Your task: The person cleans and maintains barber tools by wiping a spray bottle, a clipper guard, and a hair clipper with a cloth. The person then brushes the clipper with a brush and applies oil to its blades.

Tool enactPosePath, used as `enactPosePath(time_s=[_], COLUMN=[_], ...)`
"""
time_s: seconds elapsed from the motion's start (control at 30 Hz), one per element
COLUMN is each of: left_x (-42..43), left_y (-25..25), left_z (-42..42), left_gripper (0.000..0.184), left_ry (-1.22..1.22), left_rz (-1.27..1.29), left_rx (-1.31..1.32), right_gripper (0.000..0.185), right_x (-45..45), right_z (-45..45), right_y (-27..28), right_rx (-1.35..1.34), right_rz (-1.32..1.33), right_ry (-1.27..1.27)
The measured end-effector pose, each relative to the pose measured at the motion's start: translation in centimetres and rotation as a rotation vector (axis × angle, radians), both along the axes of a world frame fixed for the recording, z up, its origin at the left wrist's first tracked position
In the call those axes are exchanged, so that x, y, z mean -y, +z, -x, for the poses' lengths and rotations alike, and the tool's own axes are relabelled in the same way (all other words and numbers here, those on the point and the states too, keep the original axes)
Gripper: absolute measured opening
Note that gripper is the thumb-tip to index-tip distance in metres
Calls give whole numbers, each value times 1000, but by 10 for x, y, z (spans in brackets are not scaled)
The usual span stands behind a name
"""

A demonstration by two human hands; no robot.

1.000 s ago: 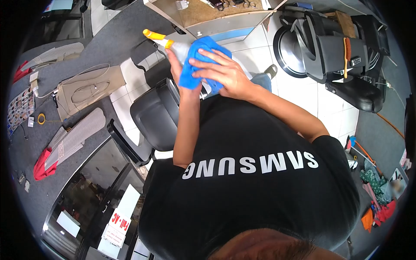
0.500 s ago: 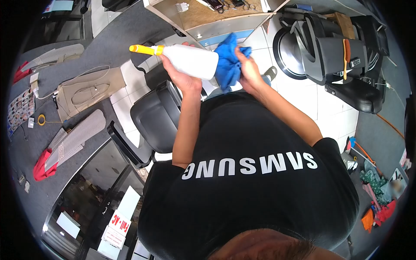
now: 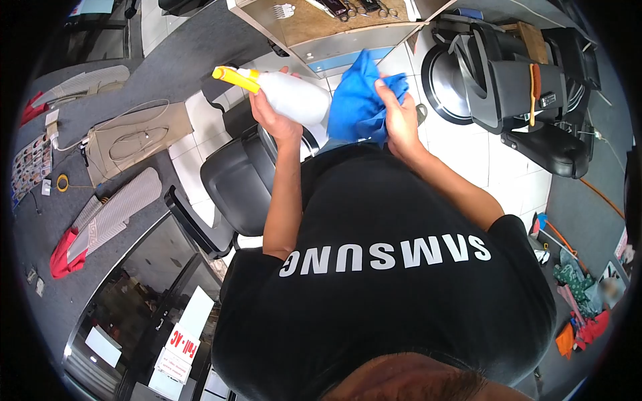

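Left hand [image 3: 274, 119] and right hand [image 3: 402, 125] each gripped something

On the person's side of the light-fronted wooden drawer unit [image 3: 348, 45], toward its left end, the left hand was wrapped round a smooth white plastic bottle [image 3: 295, 99] near the shoulder. Its yellow plastic spray head [image 3: 239, 79] pointed left, and the bottle lay tilted nearly on its side. In front of the unit's middle, the right hand pinched a bunched blue fabric cloth [image 3: 356, 100], thumb on top. Bottle base and cloth edge met in view; whether they touched could not be told.

The bottle was probably light and slightly squeezable, though its fill was hidden; damp, it could slip, so the narrowing below the spray head seemed the surest hold. The cloth looked soft and limp, best held by a gathered fold.
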State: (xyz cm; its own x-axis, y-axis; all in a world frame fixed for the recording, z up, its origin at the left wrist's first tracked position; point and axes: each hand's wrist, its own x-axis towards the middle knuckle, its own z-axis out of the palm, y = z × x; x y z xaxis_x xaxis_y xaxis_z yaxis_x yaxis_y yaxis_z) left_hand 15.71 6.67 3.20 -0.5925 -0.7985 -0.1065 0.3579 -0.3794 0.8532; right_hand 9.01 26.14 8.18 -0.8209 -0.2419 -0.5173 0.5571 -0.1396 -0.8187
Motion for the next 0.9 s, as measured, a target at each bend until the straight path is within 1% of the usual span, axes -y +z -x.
enactPosePath(time_s=[0.03, 0.13, 0.2, 0.23, 0.33, 0.37, 0.47, 0.5, 0.6, 0.63, 0.73, 0.8, 0.83, 0.9], left_x=[-1, -13, -28, -34, -28, -30, -27, -26, -17, -18, -14, -5, -1, 3], left_y=[6, 17, 14, 12, 15, 20, 23, 18, 7, 10, 8, -8, -18, -39], left_z=[-5, -8, -3, -4, -5, -5, -10, -13, -14, -11, -8, -13, -16, -21], left_gripper=[55, 57, 59, 58, 56, 55, 55, 56, 57, 58, 60, 62, 63, 65], left_ry=[-74, -257, -212, -200, -269, -270, -357, -322, -290, -235, -226, -271, -294, -255], left_rz=[-34, -237, -221, -250, -299, -286, -190, -203, -246, -266, -282, -69, 38, 272], left_rx=[10, -15, 55, 33, 63, 64, 50, 90, 95, 90, 91, 153, 183, 275], right_gripper=[33, 39, 42, 43, 42, 46, 54, 56, 62, 62, 60, 56, 54, 50], right_x=[3, 14, 33, 39, 50, 48, 50, 51, 49, 49, 46, 44, 44, 44], right_z=[0, -4, 3, -2, -3, 2, 12, 13, 17, 16, 11, 7, 5, -1], right_y=[17, 7, -2, 7, 0, -3, -7, -6, 5, 2, -8, -7, -11, -24], right_rx=[-78, -666, -1122, -1150, -820, -644, -333, -197, 212, 251, 386, 505, 524, 562], right_rz=[66, -36, -108, -198, -110, -155, 35, 44, 64, 100, 187, 211, 185, 133], right_ry=[28, 302, 513, 515, 458, 553, 579, 579, 562, 558, 553, 548, 537, 515])
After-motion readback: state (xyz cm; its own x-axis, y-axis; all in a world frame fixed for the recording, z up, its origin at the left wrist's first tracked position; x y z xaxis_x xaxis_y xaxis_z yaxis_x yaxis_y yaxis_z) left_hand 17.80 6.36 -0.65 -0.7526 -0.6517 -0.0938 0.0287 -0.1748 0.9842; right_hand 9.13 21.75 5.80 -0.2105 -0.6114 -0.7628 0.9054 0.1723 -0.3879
